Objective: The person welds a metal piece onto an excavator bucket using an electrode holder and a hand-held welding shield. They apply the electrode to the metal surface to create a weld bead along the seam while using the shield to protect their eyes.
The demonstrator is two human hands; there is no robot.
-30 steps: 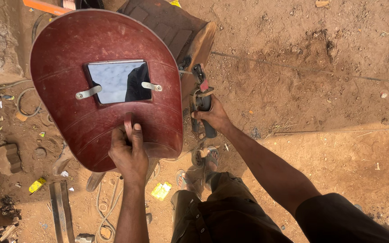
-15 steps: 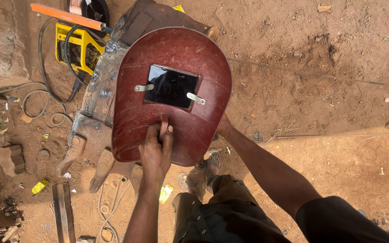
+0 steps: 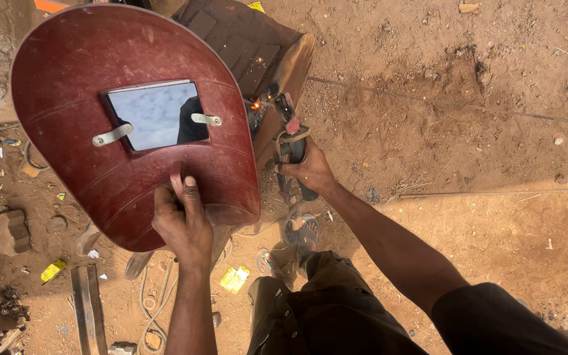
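Gripping the handle of a dark red welding shield (image 3: 87,98), the left hand (image 3: 182,220) is closing its fingers around the short grip at the shield's lower edge and holding the shield up across the upper left of the frame. A rectangular dark glass window (image 3: 156,115) is sitting in the middle of the shield, pinned by two small metal clips. Just right of centre, the right hand (image 3: 307,172) is clamping around an electrode holder (image 3: 290,141), whose tip is pointing up toward a small orange spark (image 3: 256,104). The spark is glowing at the edge of a dark metal frame (image 3: 244,39) standing at the top centre, partly hidden behind the shield. The two hands are staying well apart, each one clenched on its own tool. Below them, at the lower centre, the person's sandalled feet (image 3: 300,233) are resting on the reddish dirt ground (image 3: 461,131). Scrap metal pieces (image 3: 87,306) and a yellow wrapper (image 3: 235,279) are lying on the dirt toward the lower left.
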